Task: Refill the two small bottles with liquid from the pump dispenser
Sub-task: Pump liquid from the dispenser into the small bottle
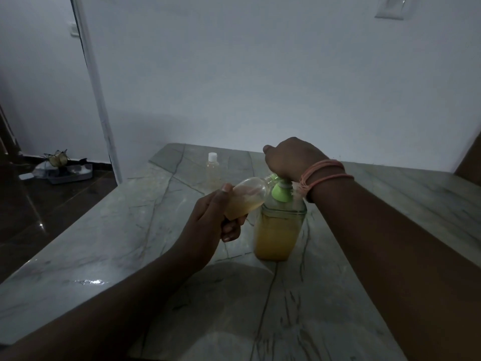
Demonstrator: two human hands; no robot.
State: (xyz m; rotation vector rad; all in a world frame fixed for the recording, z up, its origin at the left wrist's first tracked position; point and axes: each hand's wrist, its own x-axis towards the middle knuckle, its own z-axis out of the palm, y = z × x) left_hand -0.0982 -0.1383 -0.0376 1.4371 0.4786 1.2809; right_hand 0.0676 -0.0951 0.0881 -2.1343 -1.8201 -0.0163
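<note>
I see the pump dispenser (279, 225) upright on the marble table (364, 295), my right hand (289, 158) curled on its green pump head. My left hand (216, 217) grips a tilted small bottle (247, 198), mouth at the dispenser's spout. Behind the dispenser stands the capped second bottle (213, 169).

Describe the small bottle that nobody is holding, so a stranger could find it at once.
Start at the grey marble table and the big pump dispenser of yellow liquid. Beyond it, nearer the wall, a small clear bottle stands upright alone. It wears a white cap, while the other small bottle lies tilted in the left hand.
</note>
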